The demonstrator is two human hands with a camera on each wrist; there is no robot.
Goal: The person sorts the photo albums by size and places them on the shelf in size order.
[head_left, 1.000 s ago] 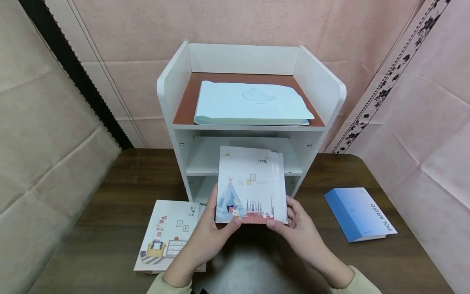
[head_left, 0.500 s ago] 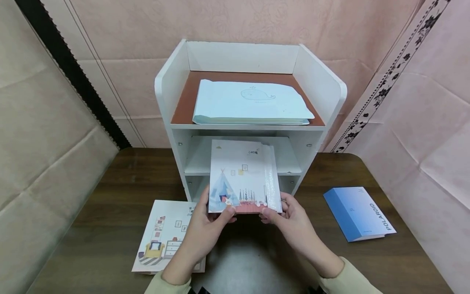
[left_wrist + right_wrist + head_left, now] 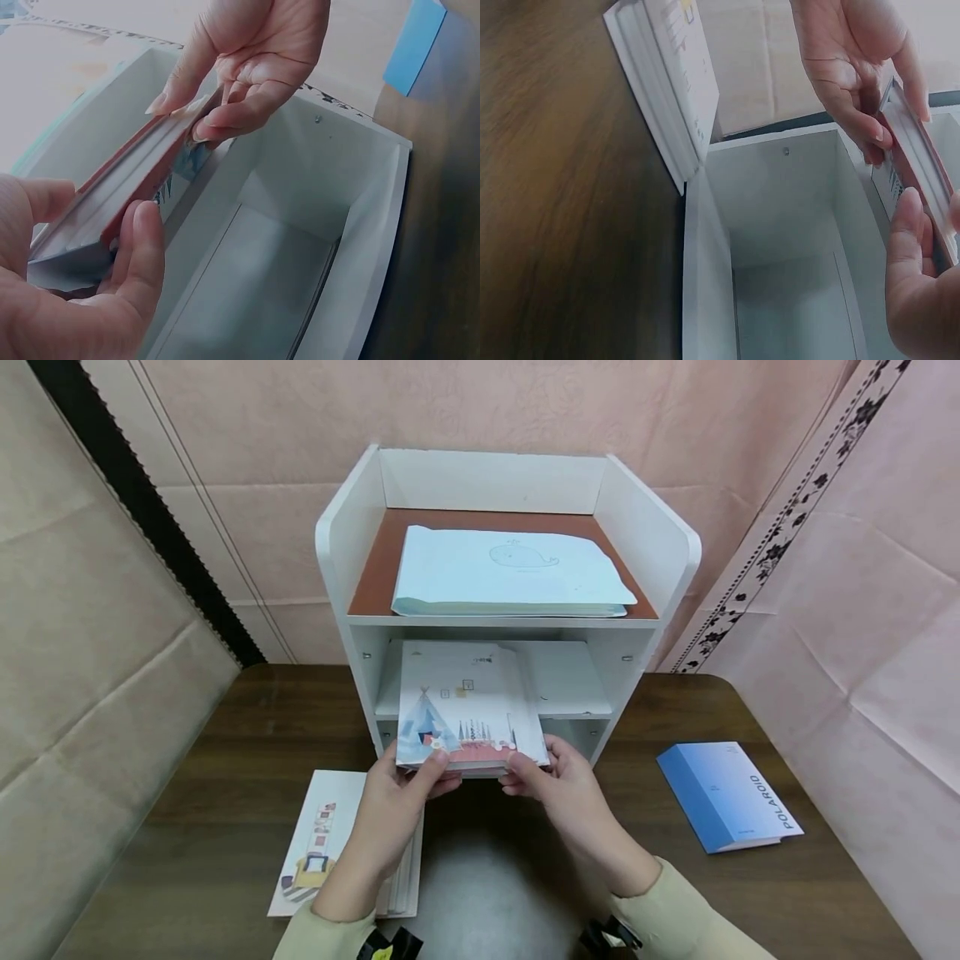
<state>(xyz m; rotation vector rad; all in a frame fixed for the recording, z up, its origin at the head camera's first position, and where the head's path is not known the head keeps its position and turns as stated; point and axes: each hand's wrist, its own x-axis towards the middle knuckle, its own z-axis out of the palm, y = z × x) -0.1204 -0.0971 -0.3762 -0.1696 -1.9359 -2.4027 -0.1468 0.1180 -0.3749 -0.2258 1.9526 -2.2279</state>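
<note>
A white book (image 3: pixel 457 706) with a blue tent drawing on its cover is held at the middle opening of the white shelf unit (image 3: pixel 637 685). Its far part covers the left of the middle shelf (image 3: pixel 566 681); from these views I cannot tell whether it rests there. My left hand (image 3: pixel 397 810) grips the near left corner, thumb on the cover and fingers beneath. At the near right corner my right hand (image 3: pixel 570 802) pinches it the same way. In the left wrist view, the page edges (image 3: pixel 124 172) show between both hands.
White illustrated books (image 3: pixel 326 814) lie on the table at left, partly under my left forearm. A blue POLAROID box-like book (image 3: pixel 731 797) lies at right. The top shelf bears a pale blue whale-drawing book (image 3: pixel 510 572). Below is the bottom compartment (image 3: pixel 247 277).
Both hands have carried the tent book away from me and to the left, from in front of the shelf unit to the middle opening. It now lies flatter.
</note>
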